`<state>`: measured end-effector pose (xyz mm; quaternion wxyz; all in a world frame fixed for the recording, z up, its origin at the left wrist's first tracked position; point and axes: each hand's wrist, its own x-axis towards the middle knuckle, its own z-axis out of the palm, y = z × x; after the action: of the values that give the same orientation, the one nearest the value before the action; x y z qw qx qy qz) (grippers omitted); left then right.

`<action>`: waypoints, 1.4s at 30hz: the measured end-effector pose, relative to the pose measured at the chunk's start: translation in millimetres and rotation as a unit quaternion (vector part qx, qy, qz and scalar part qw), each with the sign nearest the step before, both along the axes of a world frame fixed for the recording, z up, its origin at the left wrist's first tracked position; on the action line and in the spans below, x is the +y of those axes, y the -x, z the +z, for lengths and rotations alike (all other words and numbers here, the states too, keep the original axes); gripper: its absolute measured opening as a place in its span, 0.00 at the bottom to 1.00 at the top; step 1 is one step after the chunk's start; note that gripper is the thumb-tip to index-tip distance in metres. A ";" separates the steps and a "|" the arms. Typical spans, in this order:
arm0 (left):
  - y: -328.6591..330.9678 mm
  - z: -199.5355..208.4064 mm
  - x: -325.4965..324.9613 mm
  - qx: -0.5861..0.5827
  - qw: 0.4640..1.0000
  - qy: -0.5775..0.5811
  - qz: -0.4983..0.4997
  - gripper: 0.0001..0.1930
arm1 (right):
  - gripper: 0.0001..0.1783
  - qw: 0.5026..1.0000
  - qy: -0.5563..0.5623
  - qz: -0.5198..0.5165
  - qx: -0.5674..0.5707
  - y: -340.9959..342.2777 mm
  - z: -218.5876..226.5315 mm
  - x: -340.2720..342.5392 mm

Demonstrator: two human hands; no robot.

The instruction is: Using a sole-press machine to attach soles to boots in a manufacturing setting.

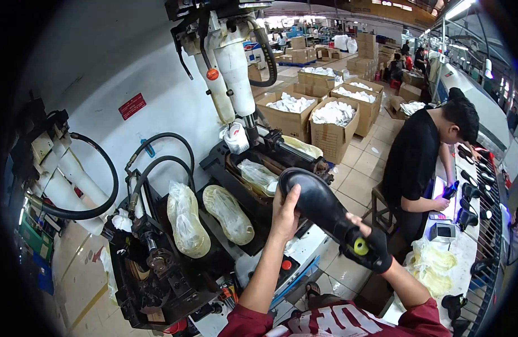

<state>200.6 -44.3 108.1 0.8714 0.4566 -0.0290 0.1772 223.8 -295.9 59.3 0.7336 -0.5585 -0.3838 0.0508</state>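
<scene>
A black shoe (315, 202), with a yellow-green disc showing near its ankle end, is held up slantwise in front of me by both hands. My left hand (285, 213) grips the rounded end, thumb laid on the black surface. At the other end my right hand (375, 247), in a black glove with bare fingertips, wraps round the shoe beside the disc. Just left of the shoe lie two yellowish foot-shaped pads in clear plastic, the nearer pad (186, 222) and the other pad (229, 214), on the black press machine (214, 264).
White press cylinders (233, 67) with black hoses rise above the pads. A red button (286, 264) is on the machine's front. At right, a seated co-worker (419, 151) works at a white bench (444, 247) holding black shoes and yellowish plastic. Cartons (332, 135) of white pieces stand behind.
</scene>
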 end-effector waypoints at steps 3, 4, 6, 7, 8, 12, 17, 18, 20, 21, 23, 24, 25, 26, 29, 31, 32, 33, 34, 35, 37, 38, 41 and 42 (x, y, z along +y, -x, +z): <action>30.6 -3.1 -19.3 -0.033 0.997 -0.063 -0.033 0.25 | 0.27 0.874 0.146 -0.212 -0.411 50.7 1.8 -32.3; 39.1 0.5 -30.6 -0.042 0.997 -0.067 -0.023 0.23 | 0.30 0.867 0.147 -0.213 -0.427 64.4 -3.3 -43.7; 50.3 -1.7 -58.9 -0.038 0.996 -0.083 -0.009 0.22 | 0.34 0.879 0.163 -0.268 -0.360 89.9 -7.8 -64.8; 55.3 -2.2 -76.8 -0.039 0.994 -0.100 0.025 0.21 | 0.39 0.888 0.165 -0.308 -0.298 105.9 -12.9 -75.8; 61.4 0.6 -102.3 -0.044 0.991 -0.108 0.065 0.19 | 0.48 0.914 0.139 -0.352 -0.143 125.5 -23.3 -79.2; 100.5 -11.3 -195.7 -0.079 0.976 -0.186 0.079 0.31 | 0.39 0.894 -0.094 -0.076 0.431 181.0 -72.4 -110.7; 164.2 -51.2 -283.9 -0.259 0.878 -0.397 -0.069 0.35 | 0.33 0.817 -0.446 -0.100 0.351 233.4 -58.7 -170.6; 177.3 -54.2 -300.2 -0.303 0.855 -0.409 -0.099 0.34 | 0.31 0.870 -0.310 -0.317 0.214 247.5 -55.6 -179.7; 190.0 -76.7 -331.0 -0.339 0.823 -0.416 -0.187 0.33 | 0.24 0.817 -0.334 -0.405 0.239 262.6 -62.0 -213.9; 196.7 -81.0 -338.6 -0.319 0.803 -0.427 -0.268 0.30 | 0.25 0.793 -0.341 -0.433 0.259 275.3 -64.2 -233.1; 205.9 -83.3 -345.5 -0.313 0.756 -0.450 -0.358 0.26 | 0.26 0.717 -0.487 -0.375 0.330 300.2 -94.5 -292.5; 204.0 -90.8 -342.9 -0.332 0.726 -0.473 -0.372 0.22 | 0.27 0.684 -0.484 -0.424 0.344 318.1 -117.2 -321.1; 200.8 -93.2 -337.8 -0.321 0.708 -0.494 -0.388 0.19 | 0.28 0.651 -0.480 -0.465 0.360 334.3 -143.7 -348.2; 194.3 -100.1 -327.9 -0.269 0.706 -0.510 -0.411 0.17 | 0.28 0.593 -0.472 -0.536 0.371 346.4 -161.7 -370.2; 172.2 -133.3 -297.7 -0.131 0.701 -0.550 -0.434 0.15 | 0.31 0.431 -0.286 -0.796 0.314 394.2 -247.5 -459.4; 155.5 -149.9 -286.6 -0.095 0.681 -0.582 -0.433 0.14 | 0.36 0.332 -0.074 -0.893 0.295 448.1 -318.8 -533.9; 145.2 -159.6 -279.0 -0.082 0.682 -0.589 -0.426 0.14 | 0.38 0.299 -0.010 -0.899 0.318 456.4 -327.8 -553.7; 134.6 -172.8 -272.6 -0.056 0.680 -0.589 -0.433 0.14 | 0.40 0.262 0.054 -0.902 0.340 463.7 -338.5 -571.0; 134.0 -177.2 -284.8 -0.041 0.674 -0.599 -0.430 0.14 | 0.39 0.203 0.062 -0.883 0.418 464.9 -361.3 -579.1; 122.0 -183.5 -277.2 -0.020 0.692 -0.576 -0.435 0.14 | 0.39 0.202 0.081 -0.885 0.412 461.9 -360.6 -596.7; 121.6 -195.3 -301.0 -0.011 0.680 -0.582 -0.446 0.15 | 0.27 0.136 0.161 -0.870 0.446 475.5 -383.7 -602.8; 116.1 -195.8 -305.2 -0.006 0.676 -0.586 -0.447 0.15 | 0.30 0.184 0.134 -0.879 0.419 458.0 -384.8 -594.0; 126.8 -199.7 -347.6 -0.050 0.655 -0.555 -0.511 0.16 | 0.41 0.181 0.174 -0.892 0.376 537.2 -368.8 -619.6; 123.9 -205.2 -329.7 -0.027 0.635 -0.600 -0.487 0.16 | 0.47 0.206 0.140 -0.831 0.497 462.7 -388.4 -568.8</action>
<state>76.8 -374.0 -97.1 0.3650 0.7934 -0.3703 -0.3165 -238.9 -864.7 -329.1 0.3061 -0.5115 0.7568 -0.2683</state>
